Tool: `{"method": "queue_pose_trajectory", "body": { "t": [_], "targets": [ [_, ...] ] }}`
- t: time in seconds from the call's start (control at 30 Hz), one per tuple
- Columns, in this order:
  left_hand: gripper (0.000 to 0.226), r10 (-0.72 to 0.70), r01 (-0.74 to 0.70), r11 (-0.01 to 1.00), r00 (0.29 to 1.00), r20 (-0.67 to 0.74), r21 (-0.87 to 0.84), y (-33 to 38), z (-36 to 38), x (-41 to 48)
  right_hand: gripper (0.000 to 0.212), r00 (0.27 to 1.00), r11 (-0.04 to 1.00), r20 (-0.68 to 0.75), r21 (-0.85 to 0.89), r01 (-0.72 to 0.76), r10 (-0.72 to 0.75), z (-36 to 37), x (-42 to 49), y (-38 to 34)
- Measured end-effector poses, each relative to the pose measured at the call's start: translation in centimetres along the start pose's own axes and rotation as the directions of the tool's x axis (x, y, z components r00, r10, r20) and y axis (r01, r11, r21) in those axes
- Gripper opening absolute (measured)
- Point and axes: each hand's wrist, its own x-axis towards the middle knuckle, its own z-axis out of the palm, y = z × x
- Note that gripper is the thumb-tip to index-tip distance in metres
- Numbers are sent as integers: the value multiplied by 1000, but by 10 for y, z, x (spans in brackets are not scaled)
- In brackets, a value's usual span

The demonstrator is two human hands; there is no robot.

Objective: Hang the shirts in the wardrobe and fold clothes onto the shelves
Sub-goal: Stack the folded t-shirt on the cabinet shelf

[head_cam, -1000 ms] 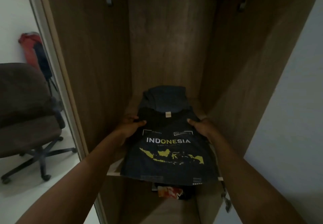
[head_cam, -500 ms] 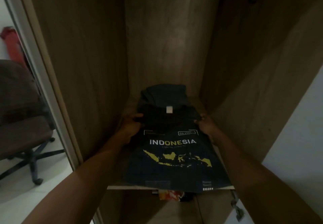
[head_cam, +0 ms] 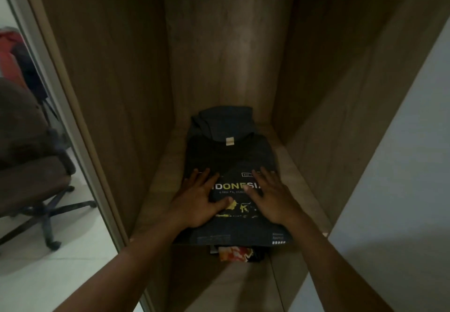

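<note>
on wardrobe shelf [head_cam: 295, 165]: 2 folded shirts [head_cam: 229, 158], 2 hands [head_cam: 198, 201] flat, fingers [head_cam: 261, 177] splayed, nothing gripped

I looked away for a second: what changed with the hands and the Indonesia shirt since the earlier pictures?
Both hands let go of the shirt's side edges. The left hand and right hand now lie flat, palms down, on the folded Indonesia shirt. The shirt sits a little deeper on the shelf. The dark garment behind it stayed put.
</note>
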Motion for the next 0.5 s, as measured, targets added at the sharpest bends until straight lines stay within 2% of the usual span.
{"method": "queue_pose_trajectory", "body": {
  "t": [0.07,0.17,0.27,0.33,0.4,0.5],
  "targets": [
    [90,-1,1,1000,1000,-21,-1,0,0,-2,76,999,1000,-32,1,-26,26,4,0,4],
    [88,4,-4,1000,1000,1,9,2,-6,-2,76,999,998,11,-45,-31,31,-3,-1,-1],
    [81,-5,-6,996,992,-127,-84,1,-22,21,73,999,999,-39,-35,-15,14,-26,17,-12],
    [87,-18,11,999,981,-193,-37,0,-32,44,71,991,997,-121,-61,45,-52,-34,41,-19],
    [102,-28,38,996,991,-133,79,1,-33,62,76,991,990,-100,-118,80,-92,-31,64,-23],
    [115,-61,58,992,998,25,114,-1,-26,74,94,1000,997,2,-75,-14,14,-17,83,-15]
  ]
}}
